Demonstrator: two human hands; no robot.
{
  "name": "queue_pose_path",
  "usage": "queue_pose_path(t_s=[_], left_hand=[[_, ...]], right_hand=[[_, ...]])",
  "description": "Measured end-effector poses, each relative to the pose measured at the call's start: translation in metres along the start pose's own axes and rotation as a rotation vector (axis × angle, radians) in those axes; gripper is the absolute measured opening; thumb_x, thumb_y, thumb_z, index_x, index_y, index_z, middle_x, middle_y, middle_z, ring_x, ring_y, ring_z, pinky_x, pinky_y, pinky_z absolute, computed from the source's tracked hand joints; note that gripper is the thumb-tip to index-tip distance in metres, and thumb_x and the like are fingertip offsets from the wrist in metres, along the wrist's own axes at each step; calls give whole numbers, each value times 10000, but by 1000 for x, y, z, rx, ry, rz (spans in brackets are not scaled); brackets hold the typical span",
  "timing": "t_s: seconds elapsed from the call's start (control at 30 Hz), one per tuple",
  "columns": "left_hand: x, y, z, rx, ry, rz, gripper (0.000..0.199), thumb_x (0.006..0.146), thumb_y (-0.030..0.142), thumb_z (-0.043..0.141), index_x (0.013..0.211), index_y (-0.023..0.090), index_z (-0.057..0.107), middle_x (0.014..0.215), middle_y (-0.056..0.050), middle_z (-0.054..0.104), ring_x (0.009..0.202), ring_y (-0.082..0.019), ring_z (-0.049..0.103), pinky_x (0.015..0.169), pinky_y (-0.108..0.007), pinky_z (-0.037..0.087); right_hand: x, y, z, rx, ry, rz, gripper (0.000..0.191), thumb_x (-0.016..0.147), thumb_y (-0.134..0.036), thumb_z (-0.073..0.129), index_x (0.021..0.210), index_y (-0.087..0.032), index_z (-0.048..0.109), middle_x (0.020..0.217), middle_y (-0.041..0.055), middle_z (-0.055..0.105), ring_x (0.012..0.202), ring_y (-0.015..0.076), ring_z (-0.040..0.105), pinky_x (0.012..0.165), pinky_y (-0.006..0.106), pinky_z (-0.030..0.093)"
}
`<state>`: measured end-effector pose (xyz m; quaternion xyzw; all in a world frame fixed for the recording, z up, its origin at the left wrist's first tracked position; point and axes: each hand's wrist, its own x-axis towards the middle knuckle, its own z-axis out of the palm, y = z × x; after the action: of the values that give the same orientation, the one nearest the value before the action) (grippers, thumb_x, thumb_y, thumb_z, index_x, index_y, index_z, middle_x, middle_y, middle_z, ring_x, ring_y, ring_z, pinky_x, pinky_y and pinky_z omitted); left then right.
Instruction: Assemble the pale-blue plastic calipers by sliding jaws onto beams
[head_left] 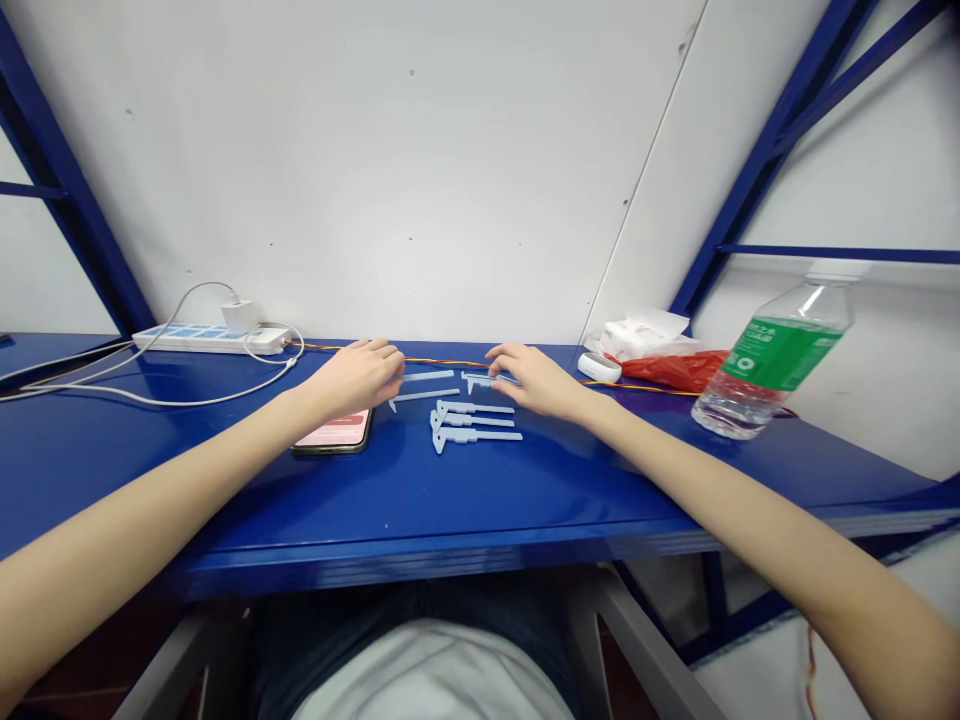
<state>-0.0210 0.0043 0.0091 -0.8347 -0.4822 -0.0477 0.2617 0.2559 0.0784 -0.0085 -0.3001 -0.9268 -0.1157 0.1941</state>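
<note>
Two pale blue plastic calipers, an upper one (pixel 431 376) and a lower one (pixel 427 395), lie side by side just right of my left hand (pixel 367 374). Its fingers are curled together over their left ends, hiding what they grip. My right hand (pixel 525 378) is around the right part of another caliper (pixel 480 380), its thumb and fingers apart. Nearer to me, three more calipers form a stack of rows: a top one (pixel 480 408), a middle one (pixel 484 422) and a bottom one (pixel 487 436), jaws to the left.
A phone (pixel 334 436) lies partly under my left wrist. A white power strip (pixel 202 338) with cables is at the back left. To the right are a white oval device (pixel 600 367), tissues (pixel 645 333), a red bag (pixel 679 370) and a water bottle (pixel 776 355).
</note>
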Motion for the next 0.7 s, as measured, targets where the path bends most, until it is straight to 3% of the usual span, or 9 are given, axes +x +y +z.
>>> queue_pose_path(t_s=[0.23,0.7], left_hand=[[2,8,0,64,96,66,215,906,249,400,899,136,583,908,-103,658,907,-224,576,785,-327,426],[1,3,-1,178,203,115,195,891,220,439,852,127,606,822,-80,659,816,-207,590,714,-312,429]], right_hand=[[-1,-15,-8,-34,145,-93,87,868,-204,524,919,-171,587,1154,118,606,1079,236,557,910,409,434],[-3,-11,-10,-128,201,-156,71,873,-208,523,920,-182,569,1162,118,622,1089,238,567,886,386,420]])
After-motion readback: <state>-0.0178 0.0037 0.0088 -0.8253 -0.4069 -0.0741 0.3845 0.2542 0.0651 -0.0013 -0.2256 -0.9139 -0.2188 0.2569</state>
